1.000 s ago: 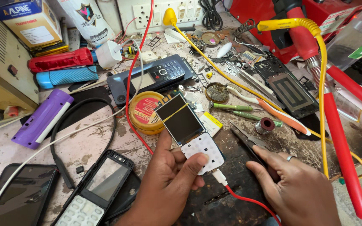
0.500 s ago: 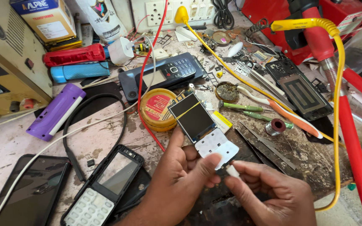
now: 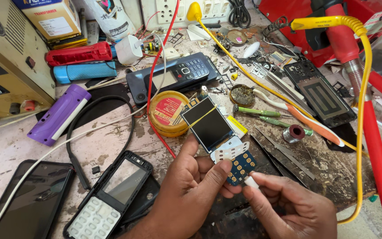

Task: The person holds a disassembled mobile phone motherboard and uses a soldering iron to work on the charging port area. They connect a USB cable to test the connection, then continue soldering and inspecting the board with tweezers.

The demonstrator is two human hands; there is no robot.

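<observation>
Head view showed the left hand [image 3: 191, 188] gripping a bare phone board [image 3: 219, 137] near centre, screen up for access, while the right hand [image 3: 288, 206] pinched a white connector [image 3: 251, 182] at its near edge.

tin [image 3: 168, 113] left of circuit board [image 3: 219, 137] — tweezers [image 3: 279, 161] right

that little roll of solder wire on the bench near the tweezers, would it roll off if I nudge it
Probably not far: the solder spool seems to sit flat on its end, hole upward, so it should slide rather than roll. It looks small but likely dense for its size. The tweezers and green screwdriver close by would likely stop it.
</observation>
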